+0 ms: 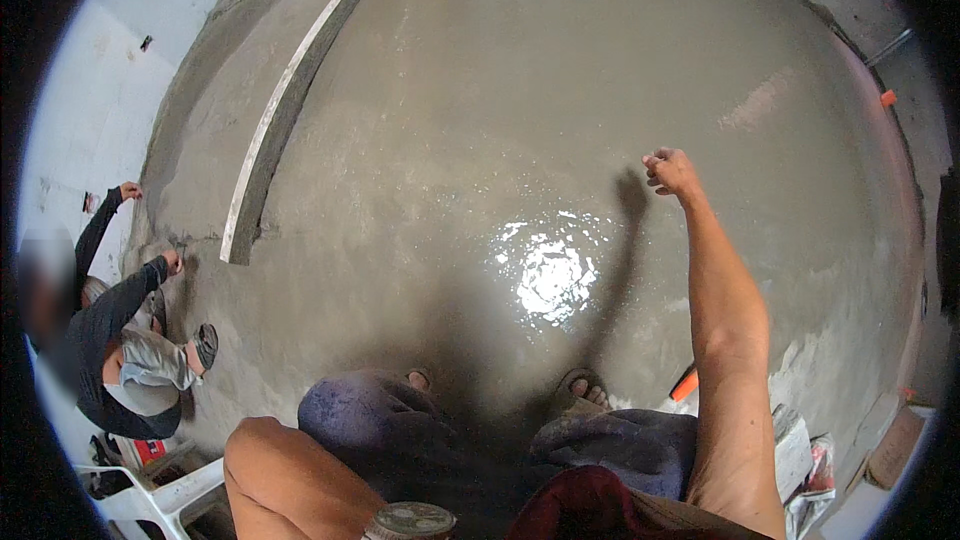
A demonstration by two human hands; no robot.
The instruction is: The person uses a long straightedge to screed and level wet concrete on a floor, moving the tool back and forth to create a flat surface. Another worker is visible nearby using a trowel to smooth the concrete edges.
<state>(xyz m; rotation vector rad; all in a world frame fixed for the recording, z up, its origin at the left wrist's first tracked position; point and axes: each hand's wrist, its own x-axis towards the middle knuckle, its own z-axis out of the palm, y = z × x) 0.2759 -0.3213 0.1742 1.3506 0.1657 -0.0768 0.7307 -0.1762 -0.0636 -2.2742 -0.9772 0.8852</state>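
My right hand (670,172) reaches out over a wet grey cement floor (480,130), its fingers curled together. Whatever they hold, if anything, is too small to make out. The hand is apart from the floor, and its shadow falls to the left. My left arm (290,480) is bent at the lower edge; the left hand is out of sight. Near that arm is a round grey-topped object (410,520), cut off by the frame's edge. An orange object (684,383) lies beside my right forearm.
A long pale straight bar (285,100) lies across the floor at left. Another person (110,340) crouches by the white wall (110,110). A white plastic chair (165,500) stands at lower left. Bags (810,480) lie at lower right. Light glares off the wet floor before my feet.
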